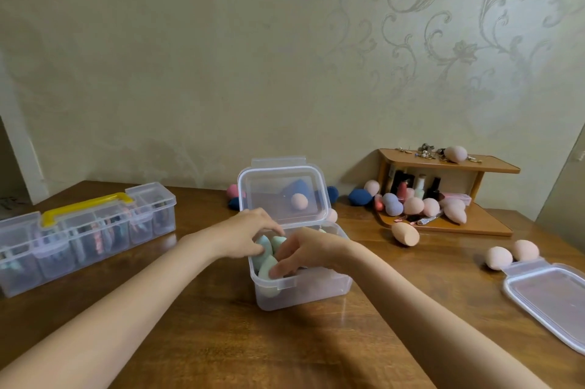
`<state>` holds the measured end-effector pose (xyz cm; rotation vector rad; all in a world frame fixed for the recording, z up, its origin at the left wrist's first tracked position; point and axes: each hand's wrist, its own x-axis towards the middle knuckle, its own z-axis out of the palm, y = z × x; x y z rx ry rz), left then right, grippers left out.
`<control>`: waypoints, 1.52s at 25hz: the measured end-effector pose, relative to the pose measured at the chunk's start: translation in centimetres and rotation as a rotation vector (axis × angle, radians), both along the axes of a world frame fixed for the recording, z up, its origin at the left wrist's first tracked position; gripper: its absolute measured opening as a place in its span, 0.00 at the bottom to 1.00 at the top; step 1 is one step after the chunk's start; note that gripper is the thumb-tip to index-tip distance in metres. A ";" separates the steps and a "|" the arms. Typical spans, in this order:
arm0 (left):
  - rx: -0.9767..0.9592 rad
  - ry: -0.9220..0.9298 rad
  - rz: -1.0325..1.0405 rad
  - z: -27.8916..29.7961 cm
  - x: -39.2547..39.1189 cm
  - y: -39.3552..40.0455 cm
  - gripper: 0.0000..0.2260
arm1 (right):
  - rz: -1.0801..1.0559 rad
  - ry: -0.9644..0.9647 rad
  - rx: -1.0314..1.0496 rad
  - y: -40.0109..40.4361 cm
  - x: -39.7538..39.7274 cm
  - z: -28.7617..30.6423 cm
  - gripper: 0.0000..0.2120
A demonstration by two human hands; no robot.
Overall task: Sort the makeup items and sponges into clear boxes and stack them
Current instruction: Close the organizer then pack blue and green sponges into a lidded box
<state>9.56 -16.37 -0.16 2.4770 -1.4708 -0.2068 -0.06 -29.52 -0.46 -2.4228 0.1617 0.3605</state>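
A clear plastic box (304,295) stands at the table's middle with its hinged lid (283,195) raised. Inside lie several pale green sponges (267,268). My left hand (245,233) reaches over the box's left rim, fingers on a green sponge (264,244). My right hand (305,251) is inside the box, fingertips pressing another green sponge. Loose peach sponges (405,234) and blue sponges (360,197) lie on the table to the right and behind the box.
A long clear compartment case with a yellow handle (85,232) sits at the left. A small wooden shelf (449,167) at the back right holds makeup bottles, sponges and jewellery. A separate clear lid (550,300) lies at the right edge beside two peach sponges (512,254).
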 end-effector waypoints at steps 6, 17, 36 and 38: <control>-0.097 0.116 0.054 0.3 0.5 1.4 0.17 | -0.060 -0.099 -0.002 2.3 1.8 -0.2 0.14; 0.181 0.010 0.088 0.2 2.5 3.1 0.28 | 0.056 -0.075 0.016 1.5 3.2 0.7 0.11; 0.250 -0.022 0.273 0.4 6.1 7.1 0.22 | -0.025 -0.121 0.076 -2.6 15.8 -1.2 0.18; 0.242 -0.020 0.282 0.3 6.3 7.4 0.21 | -0.010 -0.058 0.058 -2.1 16.7 -1.8 0.15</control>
